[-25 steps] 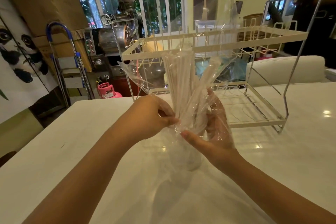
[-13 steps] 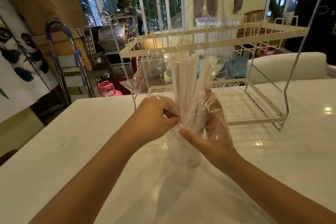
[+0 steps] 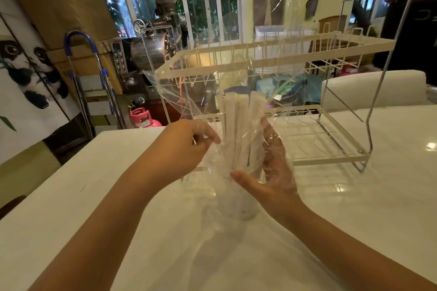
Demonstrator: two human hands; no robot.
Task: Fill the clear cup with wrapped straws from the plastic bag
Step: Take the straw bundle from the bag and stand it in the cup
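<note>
A clear cup [image 3: 238, 201] stands on the white table [image 3: 94, 196] between my hands. A bundle of white wrapped straws [image 3: 238, 130] stands upright in it, still sheathed in the clear plastic bag [image 3: 205, 92], whose open top flares up high above the straws. My left hand [image 3: 186, 144] pinches the bag's film at the left of the bundle. On the right, my right hand [image 3: 272, 168] cups the bundle and bag, fingers spread behind the film, thumb in front near the cup's rim.
A cream two-tier wire dish rack [image 3: 319, 125] stands just behind the cup, close to my right hand. Beyond the table's far edge are a coffee roaster [image 3: 156, 38], a pink gas cylinder [image 3: 142, 118] and a stepladder [image 3: 92, 78]. A white chair back [image 3: 373, 92] sits at the right.
The straw bundle has sunk lower, its tops dropping towards the cup. The bag's loose top now rises well above the straws. My left hand shifted slightly left, fingers loosening on the film.
</note>
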